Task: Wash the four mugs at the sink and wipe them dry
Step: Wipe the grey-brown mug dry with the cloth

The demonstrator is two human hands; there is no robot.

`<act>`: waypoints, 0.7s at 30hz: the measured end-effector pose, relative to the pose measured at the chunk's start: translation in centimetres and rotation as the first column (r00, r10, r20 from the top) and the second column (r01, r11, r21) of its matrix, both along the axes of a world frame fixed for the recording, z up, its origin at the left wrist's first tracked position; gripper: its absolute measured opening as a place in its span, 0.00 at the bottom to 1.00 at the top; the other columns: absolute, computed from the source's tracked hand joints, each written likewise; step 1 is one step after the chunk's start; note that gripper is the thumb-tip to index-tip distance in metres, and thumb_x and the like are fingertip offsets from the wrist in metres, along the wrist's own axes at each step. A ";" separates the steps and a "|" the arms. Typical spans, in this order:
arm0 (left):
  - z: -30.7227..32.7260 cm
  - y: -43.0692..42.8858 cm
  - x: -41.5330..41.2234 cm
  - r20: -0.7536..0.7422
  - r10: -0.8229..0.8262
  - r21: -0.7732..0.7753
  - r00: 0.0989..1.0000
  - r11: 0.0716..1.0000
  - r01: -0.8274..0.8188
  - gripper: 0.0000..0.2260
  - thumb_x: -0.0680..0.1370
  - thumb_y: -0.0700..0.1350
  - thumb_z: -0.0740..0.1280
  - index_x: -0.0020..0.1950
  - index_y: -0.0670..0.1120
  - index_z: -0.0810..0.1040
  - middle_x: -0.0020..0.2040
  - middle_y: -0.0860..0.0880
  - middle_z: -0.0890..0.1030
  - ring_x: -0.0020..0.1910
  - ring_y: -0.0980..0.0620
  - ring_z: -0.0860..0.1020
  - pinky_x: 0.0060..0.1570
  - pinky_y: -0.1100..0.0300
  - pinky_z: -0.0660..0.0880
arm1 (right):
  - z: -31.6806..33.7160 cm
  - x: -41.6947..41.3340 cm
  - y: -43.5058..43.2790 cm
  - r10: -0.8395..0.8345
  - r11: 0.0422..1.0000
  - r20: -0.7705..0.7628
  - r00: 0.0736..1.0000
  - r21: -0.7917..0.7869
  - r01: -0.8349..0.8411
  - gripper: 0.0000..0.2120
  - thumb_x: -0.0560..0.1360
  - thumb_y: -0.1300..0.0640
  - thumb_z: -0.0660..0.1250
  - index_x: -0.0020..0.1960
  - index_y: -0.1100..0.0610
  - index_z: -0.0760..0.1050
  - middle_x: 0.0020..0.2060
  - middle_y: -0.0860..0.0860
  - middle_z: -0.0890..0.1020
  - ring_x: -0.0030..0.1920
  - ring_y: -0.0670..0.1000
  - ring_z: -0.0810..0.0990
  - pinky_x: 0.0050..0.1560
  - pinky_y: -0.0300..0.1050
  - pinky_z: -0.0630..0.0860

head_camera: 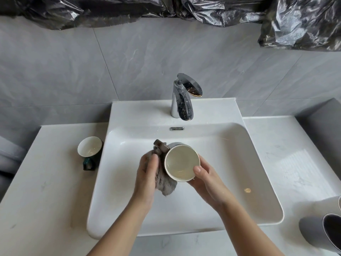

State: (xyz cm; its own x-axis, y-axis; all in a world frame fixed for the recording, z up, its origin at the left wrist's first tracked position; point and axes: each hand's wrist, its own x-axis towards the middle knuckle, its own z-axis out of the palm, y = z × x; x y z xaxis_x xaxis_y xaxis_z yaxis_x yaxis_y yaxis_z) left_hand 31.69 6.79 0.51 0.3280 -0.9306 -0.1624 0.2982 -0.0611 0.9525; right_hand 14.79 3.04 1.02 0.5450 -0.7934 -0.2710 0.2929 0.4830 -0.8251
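Observation:
Over the white sink basin (230,163) my right hand (206,180) grips a grey mug (181,163) with a cream inside, tilted with its mouth toward me and its brown handle at the upper left. My left hand (147,174) holds a grey cloth (165,183) against the mug's left side. A dark green mug (89,149) with a white inside stands upright on the left counter. At the right edge a grey mug (321,231) lies on its side, and a sliver of a white mug (339,203) shows above it.
A chrome tap (181,100) stands behind the basin; no water runs from it. White counter (46,191) spreads on both sides of the sink. Black plastic sheeting (304,21) hangs along the grey tiled wall above.

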 end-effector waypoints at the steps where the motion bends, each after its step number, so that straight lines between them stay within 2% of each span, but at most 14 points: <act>1: 0.3 -0.2 0.2 -0.002 0.076 -0.019 0.997 0.997 -0.076 0.27 0.71 0.64 0.66 0.58 0.44 0.76 0.55 0.47 0.82 0.57 0.50 0.79 0.54 0.56 0.76 | 0.1 -0.1 -0.2 0.009 1.000 0.010 1.000 -0.007 -0.009 0.46 0.63 0.40 0.80 0.73 0.58 0.68 0.64 0.59 0.77 0.63 0.57 0.77 0.66 0.54 0.73; 3: 1.1 -0.8 1.1 0.034 0.220 -0.055 0.975 0.974 -0.218 0.20 0.73 0.61 0.63 0.54 0.47 0.75 0.51 0.55 0.82 0.54 0.55 0.79 0.52 0.62 0.75 | -0.1 -0.3 -0.4 0.039 0.999 0.001 0.999 -0.007 -0.039 0.40 0.65 0.39 0.78 0.71 0.57 0.72 0.62 0.58 0.79 0.61 0.57 0.78 0.67 0.56 0.73; 4: 1.6 -1.1 1.7 0.106 0.230 -0.105 0.967 0.970 -0.219 0.16 0.74 0.59 0.62 0.53 0.48 0.75 0.48 0.58 0.82 0.51 0.58 0.80 0.50 0.64 0.74 | -0.1 -0.3 -0.4 0.048 0.999 -0.011 0.999 0.009 -0.048 0.38 0.64 0.38 0.78 0.68 0.55 0.76 0.59 0.57 0.80 0.59 0.56 0.78 0.65 0.55 0.74; 6: 2.3 -1.5 2.5 0.350 0.122 -0.199 0.929 0.979 -0.054 0.13 0.76 0.56 0.60 0.54 0.49 0.74 0.39 0.60 0.80 0.39 0.61 0.77 0.43 0.68 0.72 | -0.1 -0.3 -0.4 0.061 0.997 -0.046 0.997 0.052 -0.058 0.35 0.61 0.37 0.80 0.62 0.52 0.81 0.54 0.57 0.80 0.55 0.57 0.77 0.61 0.52 0.76; 7: 2.4 -1.5 2.8 0.473 0.046 -0.215 0.880 0.974 0.065 0.14 0.76 0.55 0.60 0.54 0.48 0.74 0.36 0.60 0.78 0.34 0.62 0.74 0.38 0.69 0.70 | 0.0 -0.3 -0.6 0.068 0.996 -0.064 0.996 0.070 -0.063 0.35 0.59 0.36 0.80 0.61 0.52 0.81 0.53 0.57 0.79 0.53 0.58 0.75 0.59 0.51 0.77; 8: 2.6 -1.6 2.9 0.568 -0.015 -0.215 0.823 0.962 0.166 0.15 0.76 0.54 0.59 0.55 0.46 0.75 0.33 0.60 0.77 0.31 0.63 0.72 0.35 0.70 0.67 | 0.1 -0.4 -0.8 0.075 0.994 -0.078 0.994 0.084 -0.069 0.36 0.58 0.36 0.81 0.60 0.53 0.81 0.52 0.57 0.78 0.53 0.58 0.74 0.57 0.51 0.79; 10: 2.4 -2.0 3.4 0.680 -0.059 -0.213 0.731 0.938 0.274 0.14 0.76 0.53 0.60 0.53 0.44 0.76 0.33 0.62 0.76 0.31 0.64 0.71 0.34 0.71 0.66 | 0.4 -0.7 -1.2 0.108 0.991 -0.093 0.990 0.088 -0.100 0.36 0.58 0.37 0.81 0.61 0.53 0.81 0.51 0.58 0.78 0.52 0.59 0.73 0.53 0.49 0.80; 12: 2.4 -2.4 3.5 0.701 -0.080 -0.211 0.709 0.926 0.313 0.12 0.76 0.53 0.60 0.48 0.45 0.75 0.33 0.61 0.75 0.32 0.63 0.71 0.35 0.67 0.67 | 0.6 -1.0 -1.6 0.151 0.986 -0.094 0.984 0.079 -0.144 0.36 0.59 0.37 0.81 0.62 0.53 0.80 0.52 0.59 0.77 0.53 0.59 0.73 0.54 0.48 0.79; 14: 2.6 -2.7 3.3 0.667 -0.108 -0.201 0.737 0.927 0.318 0.11 0.76 0.54 0.61 0.42 0.46 0.74 0.31 0.58 0.73 0.30 0.58 0.71 0.32 0.63 0.67 | 0.6 -1.2 -1.6 0.173 0.983 -0.083 0.981 0.073 -0.167 0.38 0.60 0.37 0.80 0.65 0.54 0.78 0.54 0.59 0.77 0.54 0.60 0.73 0.56 0.50 0.79; 18: 2.8 -3.5 3.2 0.634 -0.141 -0.185 0.761 0.927 0.325 0.17 0.76 0.54 0.60 0.35 0.42 0.70 0.29 0.52 0.69 0.31 0.53 0.67 0.33 0.59 0.65 | 0.0 -1.1 -1.2 0.169 0.984 -0.076 0.983 0.065 -0.164 0.41 0.60 0.37 0.80 0.67 0.55 0.76 0.56 0.58 0.79 0.55 0.58 0.77 0.61 0.55 0.78; 21: 2.4 -3.6 3.5 0.547 -0.264 -0.124 0.794 0.913 0.389 0.21 0.76 0.56 0.60 0.35 0.39 0.67 0.31 0.48 0.66 0.32 0.52 0.65 0.34 0.57 0.62 | -0.2 -1.2 -1.3 0.143 0.988 -0.084 0.986 0.074 -0.137 0.39 0.61 0.44 0.79 0.68 0.57 0.74 0.55 0.57 0.81 0.54 0.57 0.80 0.57 0.53 0.79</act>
State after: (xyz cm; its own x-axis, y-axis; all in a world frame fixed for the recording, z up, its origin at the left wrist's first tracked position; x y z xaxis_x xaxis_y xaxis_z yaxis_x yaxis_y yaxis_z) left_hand 35.18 3.19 2.88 -0.0258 -0.9867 0.1604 -0.2317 0.1620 0.9592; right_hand 13.63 1.78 0.82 0.6208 -0.6893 -0.3734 0.1458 0.5695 -0.8089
